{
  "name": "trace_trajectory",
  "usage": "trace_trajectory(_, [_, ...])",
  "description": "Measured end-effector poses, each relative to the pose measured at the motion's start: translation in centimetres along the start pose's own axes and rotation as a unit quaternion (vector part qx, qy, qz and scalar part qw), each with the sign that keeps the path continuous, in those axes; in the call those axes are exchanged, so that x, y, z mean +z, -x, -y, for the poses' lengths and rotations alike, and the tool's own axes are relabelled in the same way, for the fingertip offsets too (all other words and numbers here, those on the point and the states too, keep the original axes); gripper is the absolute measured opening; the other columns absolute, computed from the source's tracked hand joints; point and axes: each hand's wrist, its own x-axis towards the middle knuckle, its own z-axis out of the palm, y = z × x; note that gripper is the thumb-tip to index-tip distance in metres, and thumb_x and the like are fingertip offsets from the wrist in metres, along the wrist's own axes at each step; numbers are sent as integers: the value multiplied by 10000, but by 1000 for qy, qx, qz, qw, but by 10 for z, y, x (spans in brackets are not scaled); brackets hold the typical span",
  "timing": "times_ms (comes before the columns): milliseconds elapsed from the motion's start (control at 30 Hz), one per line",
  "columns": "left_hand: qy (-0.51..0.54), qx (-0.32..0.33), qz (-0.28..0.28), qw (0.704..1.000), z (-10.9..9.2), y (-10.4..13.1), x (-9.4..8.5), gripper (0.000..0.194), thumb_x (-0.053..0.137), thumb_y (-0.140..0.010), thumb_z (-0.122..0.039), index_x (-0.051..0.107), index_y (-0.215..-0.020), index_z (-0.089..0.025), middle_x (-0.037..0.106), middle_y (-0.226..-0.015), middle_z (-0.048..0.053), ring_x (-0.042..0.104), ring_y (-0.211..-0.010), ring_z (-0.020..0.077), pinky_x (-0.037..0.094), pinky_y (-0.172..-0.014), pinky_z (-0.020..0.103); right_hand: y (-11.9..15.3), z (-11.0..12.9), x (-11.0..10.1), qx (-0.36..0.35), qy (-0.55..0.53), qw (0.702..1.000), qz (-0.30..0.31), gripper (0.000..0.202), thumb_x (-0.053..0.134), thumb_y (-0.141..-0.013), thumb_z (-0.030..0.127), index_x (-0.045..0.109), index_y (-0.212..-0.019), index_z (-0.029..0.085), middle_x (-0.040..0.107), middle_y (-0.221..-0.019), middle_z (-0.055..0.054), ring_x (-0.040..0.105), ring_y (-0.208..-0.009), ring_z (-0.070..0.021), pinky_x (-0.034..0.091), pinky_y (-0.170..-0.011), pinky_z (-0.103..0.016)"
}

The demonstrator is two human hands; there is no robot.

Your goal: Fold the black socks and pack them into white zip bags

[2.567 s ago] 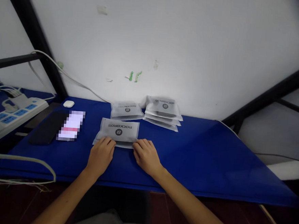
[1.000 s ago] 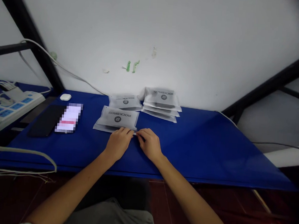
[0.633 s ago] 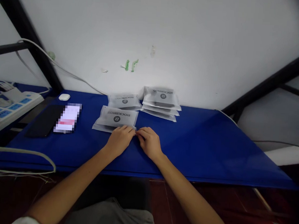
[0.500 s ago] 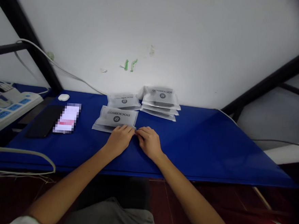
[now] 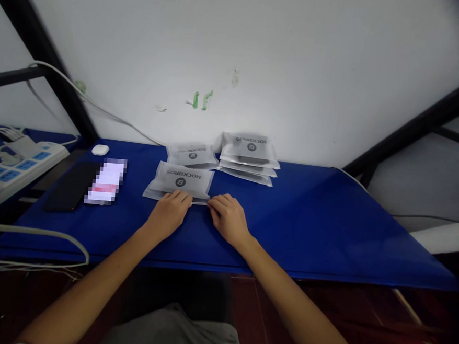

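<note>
A frosted bag with dark lettering [image 5: 185, 179] lies on the blue table, its near edge toward me. My left hand [image 5: 170, 212] is closed on the middle of that near edge. The fingers of my right hand [image 5: 228, 217] pinch the bag's near right corner. Behind it lies another frosted bag [image 5: 193, 156], and to the right of that, against the wall, a stack of several similar bags [image 5: 250, 151].
On the left of the blue table [image 5: 308, 224] are a lit phone [image 5: 106, 181], a dark flat device [image 5: 71, 187], a small white case [image 5: 100, 150] and a power strip [image 5: 21, 170] with cables. Black frame bars slant at both sides.
My left hand has slid leftward along the bag's near edge, away from my right hand. My right hand stays at the corner.
</note>
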Motion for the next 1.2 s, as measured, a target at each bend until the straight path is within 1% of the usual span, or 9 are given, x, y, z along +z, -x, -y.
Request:
trace_trajectory(167, [8, 8, -1, 1000, -3, -2, 4, 213, 415, -955, -191, 619, -917, -143, 645, -876, 58, 588, -845, 211, 431, -702, 318, -2, 3, 1, -24, 14, 1000, 8, 200, 499, -938, 212, 688, -874, 194, 689, -868, -45, 526, -804, -173, 351, -674, -310])
trace_trajectory(300, [-4, 8, -19, 1000, -4, -2, 4, 214, 426, -950, -188, 629, -892, -155, 651, -851, 49, 589, -828, 213, 421, -685, 328, -3, 2, -2, -34, 33, 999, 15, 180, 514, -911, 143, 679, -857, 189, 685, -886, -43, 511, -809, -175, 333, -672, -307])
trace_trajectory(433, [-19, -1, -42, 999, 5, 5, 0, 218, 428, -946, -182, 636, -889, -151, 658, -838, 58, 585, -812, 216, 419, -684, 340, -2, -2, -8, -17, 56, 998, 21, 179, 520, -885, 104, 669, -831, 186, 682, -912, -43, 494, -812, -181, 320, -672, -310])
trace_trajectory(600, [-54, -35, -66, 996, 23, 24, -8, 209, 437, -939, -166, 639, -889, -158, 676, -865, 56, 595, -815, 205, 421, -668, 329, -1, -8, -14, 13, 79, 997, 20, 167, 530, -879, 112, 662, -814, 190, 669, -920, -41, 478, -813, -183, 312, -672, -318])
trace_trajectory(800, [-79, -115, -38, 989, 35, 45, -17, 247, 403, -949, -198, 647, -924, -168, 679, -882, 70, 590, -808, 223, 428, -653, 343, -3, -12, -15, 27, 93, 995, 30, 209, 509, -866, 87, 676, -823, 205, 663, -944, -62, 484, -826, -203, 313, -676, -335])
trace_trajectory(933, [-40, -150, -13, 988, 33, 54, -20, 243, 407, -945, -209, 647, -929, -176, 666, -903, 71, 583, -829, 230, 451, -679, 347, -3, -16, -14, 45, 88, 995, 23, 221, 501, -877, 106, 686, -821, 213, 666, -941, -69, 496, -822, -215, 317, -670, -348])
trace_trajectory(1067, [73, -121, 24, 990, 24, 56, -27, 210, 466, -930, -251, 658, -874, -187, 646, -972, 60, 577, -870, 208, 486, -767, 346, -2, -20, -10, 79, 98, 992, 7, 193, 509, -892, 160, 693, -854, 206, 660, -929, -83, 507, -815, -222, 333, -658, -348])
trace_trajectory(1133, [137, -104, 17, 985, 19, 51, -31, 209, 498, -922, -324, 666, -911, -199, 638, -1036, 49, 576, -934, 201, 490, -834, 343, -1, -20, -8, 97, 109, 989, -10, 172, 519, -886, 169, 686, -916, 202, 660, -922, -87, 517, -810, -224, 347, -660, -344])
trace_trajectory(1200, [171, -118, -14, 978, 18, 40, -32, 241, 496, -923, -358, 654, -1024, -207, 630, -1107, 49, 564, -1019, 202, 476, -903, 345, -1, -18, -6, 112, 116, 987, -28, 166, 530, -880, 176, 672, -962, 198, 662, -917, -87, 529, -812, -228, 360, -666, -340])
